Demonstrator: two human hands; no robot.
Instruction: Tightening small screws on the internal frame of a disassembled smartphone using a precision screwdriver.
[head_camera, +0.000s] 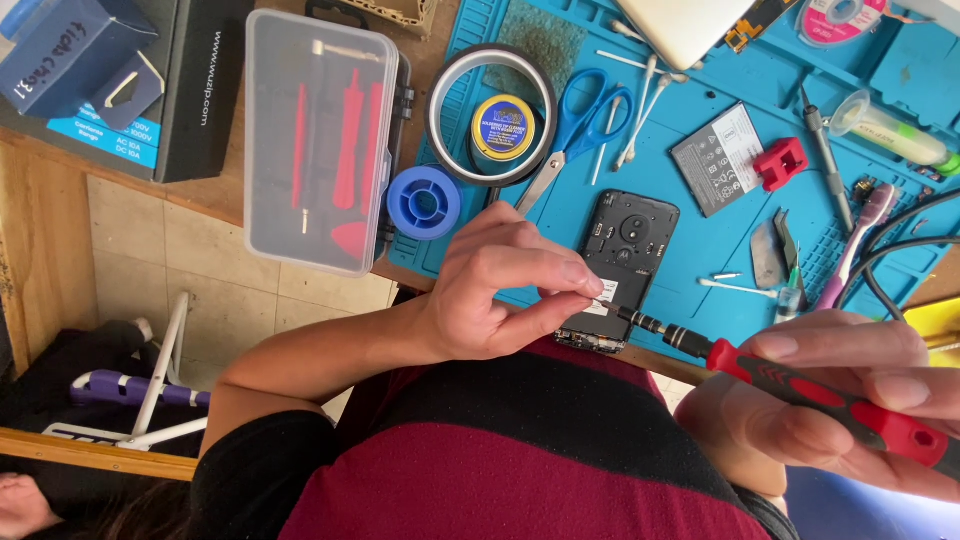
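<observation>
Pinching at the very tip of a screwdriver (790, 385), the left hand (490, 290) has its thumb and forefinger closed together; whether a tiny screw sits between them is too small to tell. The right hand (850, 400) is wrapped shut around the red-and-black handle, low at the right edge of the view. The tool's long axis runs from that handle up and leftward, its dark shaft ending just where the left fingertips meet, so the left hand is the nearer one to the tip.

Directly beneath the tip lies an opened phone (625, 262), back cover off, resting lengthwise on the near edge of a blue work mat (700, 240). Beyond the phone sit blue-handled scissors (580, 125), a roll of tape (492, 115) ringed around a small round tin (502, 128), and a blue spool (424, 202). A flat battery (718, 160) and a small red block (780, 164) lie to the right. A clear plastic case (320, 140) of red tools stands off the mat's left side.
</observation>
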